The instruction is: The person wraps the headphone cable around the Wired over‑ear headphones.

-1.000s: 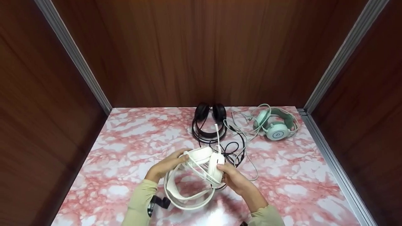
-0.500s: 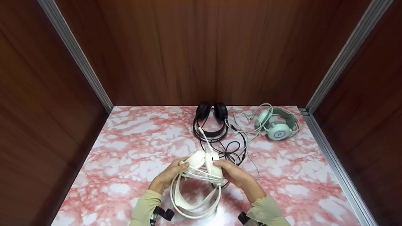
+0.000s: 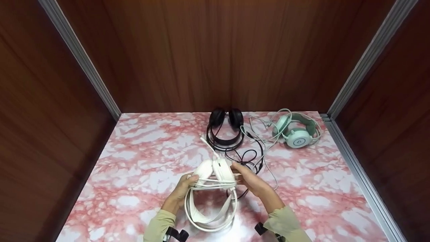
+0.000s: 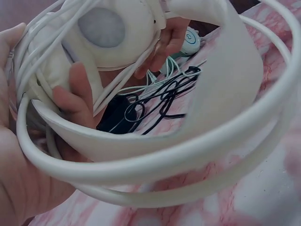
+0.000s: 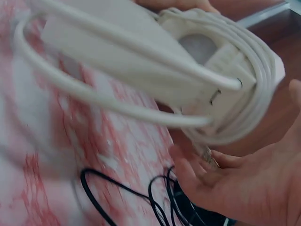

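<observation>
Nearest, two pale sleeves (image 3: 158,223) stick out, with small black cameras (image 3: 181,236) at the wrists. Just past them is the big round band of the white headphones (image 3: 223,173), held up over the near, middle part of the bench (image 3: 134,168). Smooth hard hoops make the outside of the band, and a wide, soft-looking strap (image 3: 203,218) curves inside. A smooth white cord (image 3: 215,184) is wound round both fat, rounded ear cups. The left hand (image 3: 183,188) grips one cup, its fingers bent round it and its thumb on top. The right hand (image 3: 253,179) has its fingers loose under the other cup, with the thumb standing away from it. A thin white mic stick (image 3: 209,144) pokes out past the cups.

Half a second ago, the right thumb was pressing on the cup; now it is lifted off. The white headphones have turned a little, so the mic stick leans more to the left.

Farther off lie shiny black headphones (image 3: 225,142) with a loopy black cord (image 3: 262,158), and to their right, mint green headphones (image 3: 298,138) with round cups. Both have stayed put. The bench has pink and white blotches like marble. Behind it stands a brown wall (image 3: 215,60) with wood stripes.
</observation>
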`<state>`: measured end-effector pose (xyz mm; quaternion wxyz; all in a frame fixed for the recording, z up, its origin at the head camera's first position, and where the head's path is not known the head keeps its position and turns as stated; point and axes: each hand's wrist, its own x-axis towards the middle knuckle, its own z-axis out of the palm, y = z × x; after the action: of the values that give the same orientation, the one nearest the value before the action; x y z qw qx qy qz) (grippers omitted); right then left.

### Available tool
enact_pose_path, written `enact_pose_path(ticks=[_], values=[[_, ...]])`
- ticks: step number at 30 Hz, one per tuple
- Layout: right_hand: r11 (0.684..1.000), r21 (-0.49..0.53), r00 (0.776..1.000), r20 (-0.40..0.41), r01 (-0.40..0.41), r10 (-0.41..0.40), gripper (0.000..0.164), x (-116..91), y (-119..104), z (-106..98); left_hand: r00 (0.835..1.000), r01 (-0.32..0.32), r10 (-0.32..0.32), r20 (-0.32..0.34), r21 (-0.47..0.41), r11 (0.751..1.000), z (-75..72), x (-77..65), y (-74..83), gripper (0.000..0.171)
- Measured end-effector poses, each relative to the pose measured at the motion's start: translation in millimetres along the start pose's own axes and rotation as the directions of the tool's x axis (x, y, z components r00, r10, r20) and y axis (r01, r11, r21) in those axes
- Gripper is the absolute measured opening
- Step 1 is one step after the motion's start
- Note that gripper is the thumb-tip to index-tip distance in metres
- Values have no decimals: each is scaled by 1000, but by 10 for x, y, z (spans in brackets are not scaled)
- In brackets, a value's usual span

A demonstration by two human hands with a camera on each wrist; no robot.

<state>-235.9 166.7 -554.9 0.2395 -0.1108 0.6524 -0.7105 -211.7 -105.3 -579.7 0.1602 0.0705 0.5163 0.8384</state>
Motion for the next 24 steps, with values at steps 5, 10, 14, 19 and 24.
enact_pose_path(ticks=[5,10,14,19,24], values=[[999,12,989,-141,-34,36,73,-213,-78,-77,988,25,-24,-152,1,1000,-197,62,93,22],[999,19,988,-153,-28,30,54,-433,5,-195,952,40,-55,-301,-55,998,-506,267,279,28],[999,38,986,-163,-26,32,47,-577,107,-259,929,19,-85,-361,-181,983,-777,461,392,27],[998,33,972,-226,-52,58,42,-694,214,-303,862,4,-99,-497,-190,982,-1059,635,442,35],[997,29,963,-258,-78,82,36,-760,296,-323,740,0,-128,-661,-190,982,-1207,714,435,42]])
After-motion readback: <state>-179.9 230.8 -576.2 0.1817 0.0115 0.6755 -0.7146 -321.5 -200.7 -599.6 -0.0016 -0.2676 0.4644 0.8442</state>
